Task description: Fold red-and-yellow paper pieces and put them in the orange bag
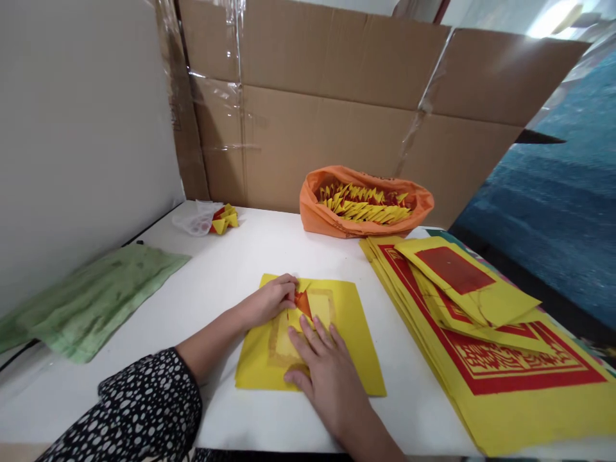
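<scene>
A stack of yellow paper sheets point(363, 350), with a faded rectangular frame print on top, lies on the white table in front of me. On it sits a small folded paper piece point(303, 303), a red-orange triangle with yellow parts. My left hand point(273, 299) is closed, its fingers pinching the left side of that piece. Palm down, my right hand point(321, 362) rests on the stack with its fingers spread, the fingertips at the near edge of the folded piece. Both hands partly cover the piece, so its full shape is hidden.
Behind stands an orange bag point(327, 221) full of folded yellow and red pieces. Larger red-printed yellow sheets point(529, 410) are piled at right. A green cloth point(106, 292) and a clear plastic bag point(197, 219) lie at left. A cardboard wall point(327, 141) rises at the back.
</scene>
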A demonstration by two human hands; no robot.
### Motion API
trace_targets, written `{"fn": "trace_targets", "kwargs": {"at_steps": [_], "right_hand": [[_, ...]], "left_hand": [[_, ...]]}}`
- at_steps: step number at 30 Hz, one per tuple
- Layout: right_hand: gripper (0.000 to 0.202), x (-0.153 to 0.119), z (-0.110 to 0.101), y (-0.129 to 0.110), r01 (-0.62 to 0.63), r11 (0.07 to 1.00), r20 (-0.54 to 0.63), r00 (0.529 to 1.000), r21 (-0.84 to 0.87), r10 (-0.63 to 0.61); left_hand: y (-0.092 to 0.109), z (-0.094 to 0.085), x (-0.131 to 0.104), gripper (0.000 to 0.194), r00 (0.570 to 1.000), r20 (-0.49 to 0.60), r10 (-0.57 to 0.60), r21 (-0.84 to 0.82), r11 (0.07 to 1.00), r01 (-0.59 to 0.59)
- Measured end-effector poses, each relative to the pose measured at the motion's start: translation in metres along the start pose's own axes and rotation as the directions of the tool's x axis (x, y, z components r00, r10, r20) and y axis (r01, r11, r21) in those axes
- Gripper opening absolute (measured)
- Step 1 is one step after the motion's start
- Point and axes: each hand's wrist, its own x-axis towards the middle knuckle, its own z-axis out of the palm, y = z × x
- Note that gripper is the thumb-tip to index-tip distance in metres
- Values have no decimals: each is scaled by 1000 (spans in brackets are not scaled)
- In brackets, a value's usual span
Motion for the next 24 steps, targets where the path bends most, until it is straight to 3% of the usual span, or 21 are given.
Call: {"fn": "trace_targets", "kwargs": {"at_steps": [5,11,15,24], "right_hand": [[57,-1,2,11,73,997,-119,990,-4,-73],[57,3,22,3,119,989,-242,961,-86,-137],[62,4,32,2,128,988,-238,960,-83,-144],[57,3,27,1,68,996,-161,984,-57,-77]], "left_hand": [[3,-2,2,18,1000,-19,17,-17,1000,-17],[-1,-1,2,18,999,-39,26,-45,999,-27],[-3,-2,3,18,999,-33,10,-39,999,-11],[0,-4,4,19,1000,-30,10,-48,999,-11]]}}
